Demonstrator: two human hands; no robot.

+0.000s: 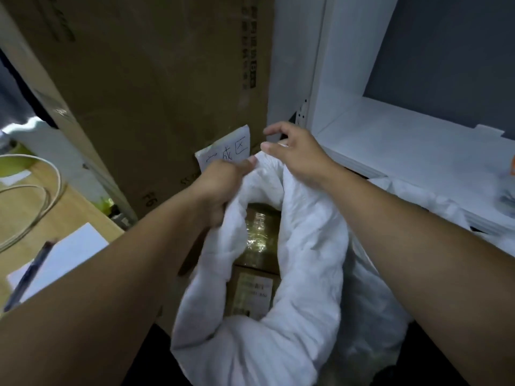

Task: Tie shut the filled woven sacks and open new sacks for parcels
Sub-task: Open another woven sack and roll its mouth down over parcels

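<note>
A tall cardboard box [156,79] stands right behind the sack [306,246], and a white shelf [404,140] runs close along the sack's right side, so the sack sits in a narrow corner. The only open room is on its near side. Left of the sack, a wooden table [41,218] edge comes close, carrying a sheet of paper [75,246], a looped cable [41,190] and a pen [28,274].

The sack's mouth is open, with its rim rolled thick. Brown parcels [259,238] show inside, their labels too blurred to read. The bottom of the sack is cut off. A paper note [231,151] on the box is half hidden behind the left hand [220,188].

The left hand grips the rim's far left side, fingers curled tight into the cloth. The right hand [298,154] sits on the rim's far peak, thumb on the cloth and forefinger raised apart from it. I cannot tell whether its other fingers hold the cloth.
</note>
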